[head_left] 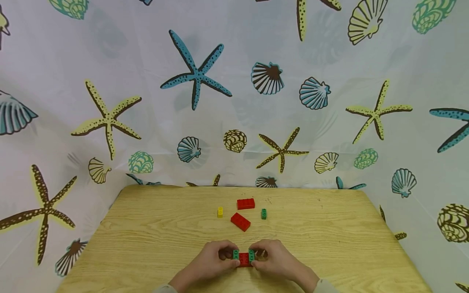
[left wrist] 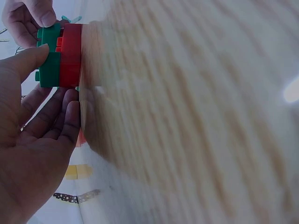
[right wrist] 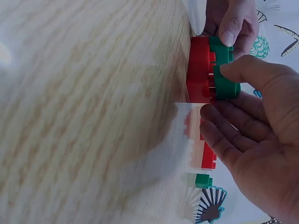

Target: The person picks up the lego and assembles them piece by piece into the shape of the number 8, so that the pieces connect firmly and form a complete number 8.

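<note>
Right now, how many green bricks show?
3: a left green brick and a right green brick at opposite ends of the nearest red brick; a loose green brick farther back on the table, at right.

A red toy building brick (head_left: 244,260) is laid flat on the wooden tabletop (head_left: 329,244), its studs facing up and its long side running left to right. A narrow green brick (head_left: 236,255) is placed across its left end and is pinched by the left hand (head_left: 217,259); a matching green brick (head_left: 251,256) is placed across its right end and is pinched by the right hand (head_left: 275,259). Red studs are left exposed between them.
</note>
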The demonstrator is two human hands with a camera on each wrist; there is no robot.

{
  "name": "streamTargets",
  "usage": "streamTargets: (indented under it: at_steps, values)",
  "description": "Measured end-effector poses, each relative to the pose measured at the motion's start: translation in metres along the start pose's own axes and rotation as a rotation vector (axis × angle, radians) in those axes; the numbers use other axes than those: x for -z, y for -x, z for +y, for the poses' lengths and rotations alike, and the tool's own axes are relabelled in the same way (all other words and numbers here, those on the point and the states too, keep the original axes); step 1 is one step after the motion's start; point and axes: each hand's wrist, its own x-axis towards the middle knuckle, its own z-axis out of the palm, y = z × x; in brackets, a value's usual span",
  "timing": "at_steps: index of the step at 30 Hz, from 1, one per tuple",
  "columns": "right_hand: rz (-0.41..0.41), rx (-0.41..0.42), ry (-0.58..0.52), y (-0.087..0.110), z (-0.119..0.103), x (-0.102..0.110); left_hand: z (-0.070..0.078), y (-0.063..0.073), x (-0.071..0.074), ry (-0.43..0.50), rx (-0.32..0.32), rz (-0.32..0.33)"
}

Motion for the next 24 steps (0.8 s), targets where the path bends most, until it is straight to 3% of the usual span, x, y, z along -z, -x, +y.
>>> streamTargets:
  at_steps: [24]
  values:
    - [0.019,-0.031,-0.005,0.0025,0.0026,0.0014,0.0011,0.001,-0.0004,-0.039,0.019,0.005]
